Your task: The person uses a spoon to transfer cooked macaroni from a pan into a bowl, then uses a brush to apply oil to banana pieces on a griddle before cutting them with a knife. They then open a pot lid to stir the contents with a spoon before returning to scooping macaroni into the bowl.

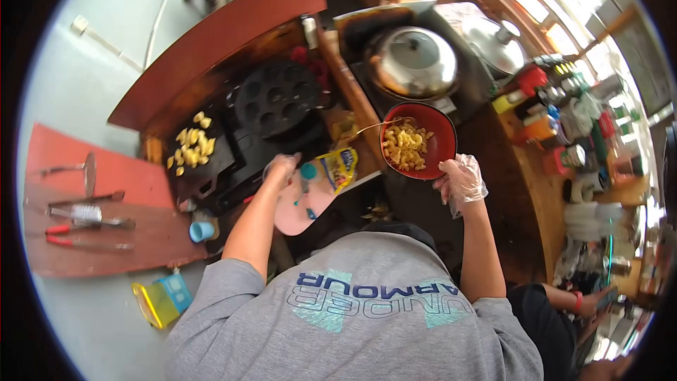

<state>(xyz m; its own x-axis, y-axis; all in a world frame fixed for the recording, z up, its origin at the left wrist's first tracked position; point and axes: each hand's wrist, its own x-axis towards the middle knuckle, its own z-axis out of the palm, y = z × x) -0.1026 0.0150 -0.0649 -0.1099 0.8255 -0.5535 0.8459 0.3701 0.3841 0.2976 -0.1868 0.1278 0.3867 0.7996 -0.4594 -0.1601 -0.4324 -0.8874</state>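
My right hand (462, 180), in a clear plastic glove, grips the rim of a red bowl (442, 142) on its lower right side. Curled pasta-like pieces (407, 147) lie in the bowl, and a spoon (377, 127) rests over its left edge. My left hand (283, 168) is beside the black stove, left of a teal-capped bottle (308, 171); its fingers are partly hidden. A yellow packet (340, 169) lies on a pink board (290, 213) to the right of that hand. Yellow food pieces (194, 147) sit on a black griddle (224, 142) at the left.
Behind are a round molded pan (276, 99), a lidded wok (415, 62) and another lidded pot (493, 44). Condiments and bottles (557, 134) crowd the right shelf. Tongs (88, 243) hang at the left near a blue cup (201, 231). Other people are at the top and lower right.
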